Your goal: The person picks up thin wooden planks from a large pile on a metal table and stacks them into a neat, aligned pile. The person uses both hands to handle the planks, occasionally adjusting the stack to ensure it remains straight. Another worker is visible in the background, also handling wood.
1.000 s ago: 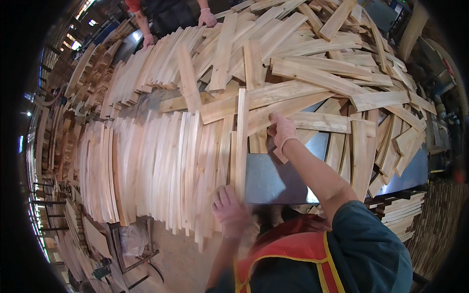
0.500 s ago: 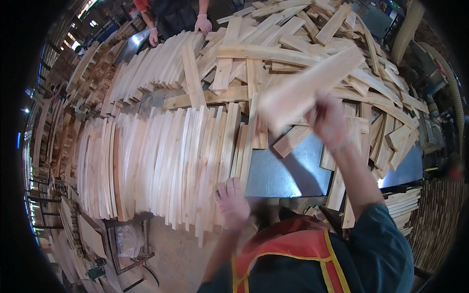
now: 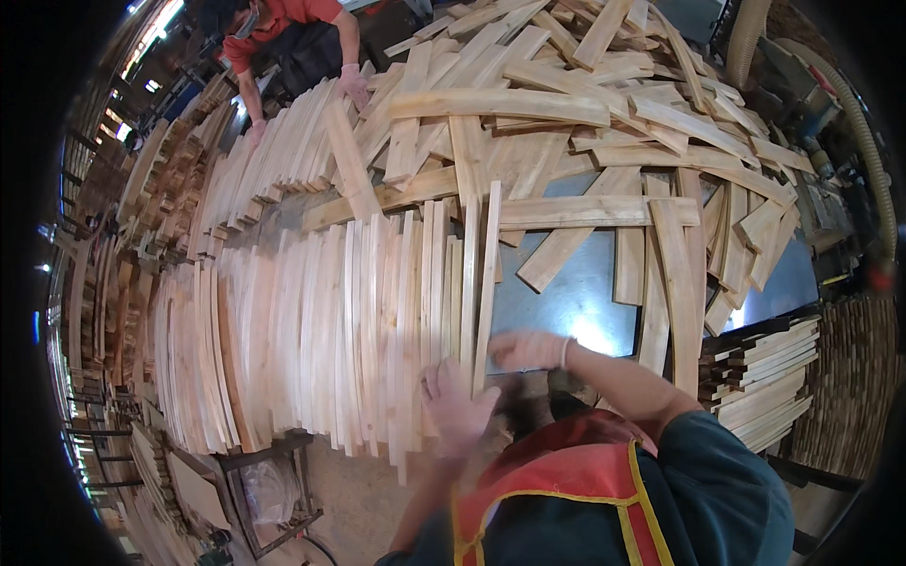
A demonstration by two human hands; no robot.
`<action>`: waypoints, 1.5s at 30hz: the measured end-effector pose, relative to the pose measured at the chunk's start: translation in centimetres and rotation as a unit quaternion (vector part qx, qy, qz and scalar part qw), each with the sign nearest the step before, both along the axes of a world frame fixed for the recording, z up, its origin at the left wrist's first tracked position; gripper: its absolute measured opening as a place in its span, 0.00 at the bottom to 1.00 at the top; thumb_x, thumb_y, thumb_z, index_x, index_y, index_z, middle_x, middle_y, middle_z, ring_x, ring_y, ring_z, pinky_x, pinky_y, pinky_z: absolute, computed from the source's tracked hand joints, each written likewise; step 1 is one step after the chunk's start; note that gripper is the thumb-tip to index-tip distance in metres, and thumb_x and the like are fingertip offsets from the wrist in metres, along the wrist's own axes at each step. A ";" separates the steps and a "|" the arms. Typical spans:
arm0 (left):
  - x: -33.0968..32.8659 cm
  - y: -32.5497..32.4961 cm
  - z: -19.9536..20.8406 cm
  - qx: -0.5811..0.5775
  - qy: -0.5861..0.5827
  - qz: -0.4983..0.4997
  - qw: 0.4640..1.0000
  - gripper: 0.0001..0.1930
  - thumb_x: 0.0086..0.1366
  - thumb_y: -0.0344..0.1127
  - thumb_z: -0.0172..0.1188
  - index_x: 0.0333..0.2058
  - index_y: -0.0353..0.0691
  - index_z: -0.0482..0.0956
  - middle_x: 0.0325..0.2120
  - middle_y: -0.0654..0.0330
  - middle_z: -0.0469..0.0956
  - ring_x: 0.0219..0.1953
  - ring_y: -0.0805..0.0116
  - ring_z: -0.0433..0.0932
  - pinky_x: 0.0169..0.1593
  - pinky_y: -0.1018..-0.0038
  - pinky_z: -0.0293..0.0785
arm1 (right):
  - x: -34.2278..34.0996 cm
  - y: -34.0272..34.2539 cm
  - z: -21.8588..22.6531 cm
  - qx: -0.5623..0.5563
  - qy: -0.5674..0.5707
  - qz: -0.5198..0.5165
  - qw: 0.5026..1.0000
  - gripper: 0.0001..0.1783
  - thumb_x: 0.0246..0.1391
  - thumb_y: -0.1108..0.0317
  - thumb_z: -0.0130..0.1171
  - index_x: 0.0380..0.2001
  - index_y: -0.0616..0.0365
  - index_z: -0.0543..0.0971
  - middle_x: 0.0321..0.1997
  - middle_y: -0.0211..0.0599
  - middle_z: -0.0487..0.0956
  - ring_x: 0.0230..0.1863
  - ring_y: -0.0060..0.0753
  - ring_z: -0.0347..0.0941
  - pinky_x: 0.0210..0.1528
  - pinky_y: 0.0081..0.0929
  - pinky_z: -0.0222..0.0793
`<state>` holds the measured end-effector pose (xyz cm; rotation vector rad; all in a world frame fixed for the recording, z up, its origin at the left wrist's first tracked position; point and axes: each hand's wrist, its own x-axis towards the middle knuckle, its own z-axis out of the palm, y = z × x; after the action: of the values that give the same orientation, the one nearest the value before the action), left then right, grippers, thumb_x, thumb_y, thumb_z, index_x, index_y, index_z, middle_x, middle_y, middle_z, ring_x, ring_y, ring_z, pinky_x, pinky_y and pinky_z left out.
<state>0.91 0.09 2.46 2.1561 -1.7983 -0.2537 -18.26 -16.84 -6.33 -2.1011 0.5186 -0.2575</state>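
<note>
A long row of pale wooden boards (image 3: 311,330) stands on edge, packed side by side, in front of me on the left. My left hand (image 3: 457,411), in a pale glove, is open with thumb and fingers apart against the near ends of the boards at the row's right end. The rightmost board (image 3: 488,274) stands on edge, tilted slightly. Just right of its near end is my right hand (image 3: 530,351), also gloved, its fingertips at or very near the board. Motion smears those fingers, so their grip does not show.
A loose heap of boards (image 3: 557,108) covers the far right of the metal tabletop (image 3: 576,292). At far left a co-worker's gloved hands (image 3: 355,87) touch another row (image 3: 283,141). Stacked boards (image 3: 769,387) lie at right; a ribbed hose (image 3: 864,141) hangs beyond.
My right hand has come down and left from above the heap, where it held a board; a board now stands at the row's right end. The co-worker has leaned further into view.
</note>
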 end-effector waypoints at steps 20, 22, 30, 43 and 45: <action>-2.1 -4.0 -1.5 -0.041 -0.048 0.032 0.997 0.42 0.58 0.41 0.64 0.71 0.36 0.66 0.71 0.46 0.65 0.75 0.44 0.60 0.77 0.45 0.52 | 2.0 -17.1 2.6 0.408 -0.140 -0.306 0.849 0.26 0.57 0.61 0.70 0.58 0.56 0.80 0.27 0.35 0.81 0.22 0.31 0.75 0.25 0.33 0.73; -1.7 -2.9 -2.4 -0.014 -0.076 0.060 0.995 0.44 0.57 0.41 0.65 0.72 0.36 0.63 0.72 0.46 0.64 0.75 0.42 0.60 0.77 0.45 0.53 | -0.5 -16.6 5.4 0.530 -0.173 -0.286 0.779 0.24 0.58 0.66 0.67 0.57 0.60 0.80 0.38 0.40 0.84 0.35 0.36 0.80 0.37 0.35 0.79; -2.9 -8.2 2.3 0.084 -0.166 -0.006 0.983 0.37 0.61 0.43 0.61 0.69 0.35 0.68 0.70 0.44 0.65 0.72 0.40 0.62 0.73 0.43 0.56 | -12.9 -1.5 15.0 0.751 -0.163 -0.066 0.636 0.29 0.57 0.72 0.70 0.63 0.59 0.80 0.51 0.38 0.87 0.44 0.27 0.85 0.44 0.30 0.82; -4.0 -8.0 4.8 0.076 -0.084 -0.050 0.992 0.40 0.60 0.50 0.65 0.68 0.37 0.69 0.66 0.50 0.67 0.72 0.43 0.60 0.75 0.42 0.51 | -3.6 12.5 9.1 0.190 0.206 -0.021 0.960 0.27 0.60 0.53 0.66 0.57 0.56 0.81 0.52 0.51 0.86 0.54 0.54 0.83 0.57 0.45 0.77; -2.9 -7.3 1.9 0.064 -0.129 -0.049 0.988 0.42 0.60 0.51 0.65 0.70 0.38 0.66 0.69 0.51 0.66 0.73 0.44 0.59 0.78 0.44 0.48 | -1.2 7.5 13.2 0.084 0.204 0.142 0.965 0.26 0.60 0.52 0.64 0.57 0.54 0.81 0.52 0.53 0.85 0.54 0.57 0.82 0.56 0.48 0.77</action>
<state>-1.96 -7.20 4.34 2.2800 -2.0859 -0.1189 -19.41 -9.38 6.89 -2.0336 0.4509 0.3813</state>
